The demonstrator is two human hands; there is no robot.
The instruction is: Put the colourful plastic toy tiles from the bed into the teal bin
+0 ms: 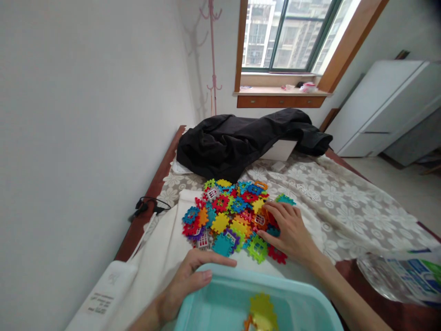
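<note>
A pile of colourful plastic interlocking tiles (229, 211) lies on a patterned cloth over a table. My right hand (288, 230) rests on the pile's right side, fingers curled onto an orange tile (259, 219). My left hand (188, 282) grips the far rim of a light blue plastic basin (220, 271) in front of me. Inside the basin lie a yellow tile (263, 309) and a bit of an orange one.
A black jacket (241, 140) is heaped at the far end of the table. A black cable (148, 206) lies at the left edge by the wall. A clear plastic bag (399, 276) sits at the right. A white cabinet (386, 105) and a window stand beyond.
</note>
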